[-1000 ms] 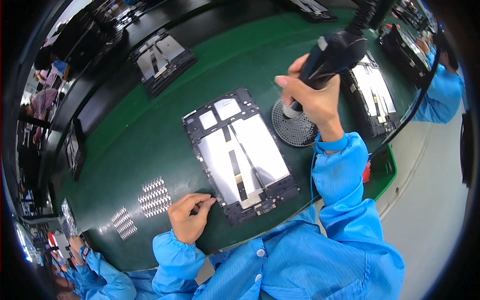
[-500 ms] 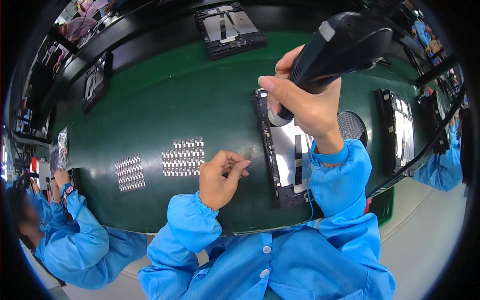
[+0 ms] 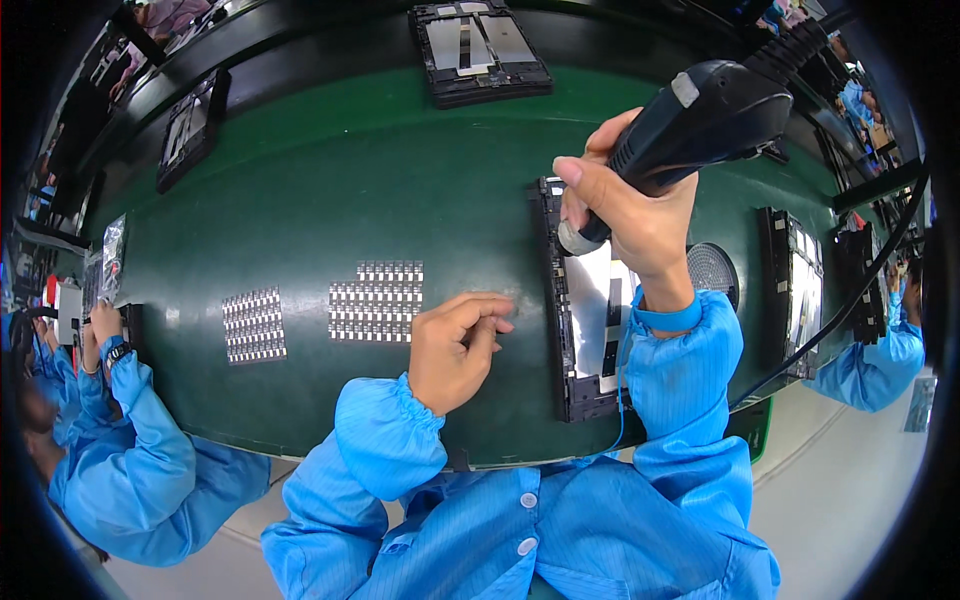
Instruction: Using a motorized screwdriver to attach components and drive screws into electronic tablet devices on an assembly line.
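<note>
My right hand (image 3: 640, 225) is wrapped round a black corded electric screwdriver (image 3: 705, 115), which slants down to the left. Its pale-banded nose (image 3: 577, 238) is over the upper part of a flat, black-framed electronic device (image 3: 587, 300) with bare silvery panels; whether the bit touches it I cannot tell. My left hand (image 3: 452, 350) is just left of that device, low over the green mat. Its fingers are loosely bent with a gap between them, and nothing shows in them. Close beside it lie rows of small black-and-white parts (image 3: 375, 302).
Another block of the small parts (image 3: 254, 325) lies farther left. Similar devices stand at the back (image 3: 480, 50), back left (image 3: 190, 130) and right (image 3: 795, 280). A round perforated dish (image 3: 712, 275) sits behind my right wrist. A black cable (image 3: 840, 315) crosses the right; a co-worker (image 3: 140, 440) sits at left.
My left hand's fingers have loosened from a closer pinch and straightened somewhat. The view has shifted slightly; the right hand still holds the screwdriver over the upper part of the device.
</note>
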A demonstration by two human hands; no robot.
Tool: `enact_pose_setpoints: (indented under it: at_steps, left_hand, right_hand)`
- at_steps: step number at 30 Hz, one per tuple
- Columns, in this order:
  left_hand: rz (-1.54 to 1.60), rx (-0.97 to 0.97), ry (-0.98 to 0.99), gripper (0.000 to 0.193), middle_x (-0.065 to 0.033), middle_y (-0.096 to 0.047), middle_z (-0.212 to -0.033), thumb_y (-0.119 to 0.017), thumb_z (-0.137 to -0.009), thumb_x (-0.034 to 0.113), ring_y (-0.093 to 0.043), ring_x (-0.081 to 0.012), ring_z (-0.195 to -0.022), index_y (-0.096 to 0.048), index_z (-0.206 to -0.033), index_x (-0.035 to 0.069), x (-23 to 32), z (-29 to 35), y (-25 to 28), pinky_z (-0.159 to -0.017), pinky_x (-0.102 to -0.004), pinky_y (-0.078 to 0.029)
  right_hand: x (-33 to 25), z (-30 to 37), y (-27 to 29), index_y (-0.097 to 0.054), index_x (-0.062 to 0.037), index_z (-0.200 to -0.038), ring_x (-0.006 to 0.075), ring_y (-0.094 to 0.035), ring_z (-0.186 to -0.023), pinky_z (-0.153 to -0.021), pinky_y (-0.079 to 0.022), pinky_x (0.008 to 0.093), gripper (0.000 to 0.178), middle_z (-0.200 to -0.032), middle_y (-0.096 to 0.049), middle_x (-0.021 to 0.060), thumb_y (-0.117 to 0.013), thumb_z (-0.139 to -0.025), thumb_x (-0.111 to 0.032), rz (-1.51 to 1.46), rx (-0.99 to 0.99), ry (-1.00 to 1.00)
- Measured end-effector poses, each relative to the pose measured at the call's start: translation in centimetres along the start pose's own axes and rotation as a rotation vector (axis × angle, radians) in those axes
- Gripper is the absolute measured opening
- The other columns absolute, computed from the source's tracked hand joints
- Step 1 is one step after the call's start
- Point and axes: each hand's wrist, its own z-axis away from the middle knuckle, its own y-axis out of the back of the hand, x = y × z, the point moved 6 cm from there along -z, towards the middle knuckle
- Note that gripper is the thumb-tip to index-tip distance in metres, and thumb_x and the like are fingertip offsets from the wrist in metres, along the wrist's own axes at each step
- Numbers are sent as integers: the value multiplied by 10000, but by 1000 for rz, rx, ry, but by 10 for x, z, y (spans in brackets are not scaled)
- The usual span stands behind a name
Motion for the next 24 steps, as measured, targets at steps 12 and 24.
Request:
enact_pose_setpoints:
  at_steps: [12, 24]
  left_hand:
    - [-405, -176, -564, 265, -149, -647, -1049, -633, -717, -27, -631, -313, -979, -647, -981, -24, 53, 29, -33, -820, -404, -520]
    - [-749, -353, -888, 477, -166, -592, -1154, -740, -727, 240, -562, -305, -1116, -584, -1095, -22, 38, -33, -65, -914, -433, -462]
  right_hand:
    - [-1, 4, -11, -510, -13, -842, 123, -568, -485, -463, -460, 249, 227, -599, -574, 64, -696, -747, 75, 38, -25, -65]
    - [-58, 56, 71, -390, -38, -956, 139, -541, -499, -483, -480, 279, 339, -607, -530, 63, -627, -759, 104, -262, 163, 43]
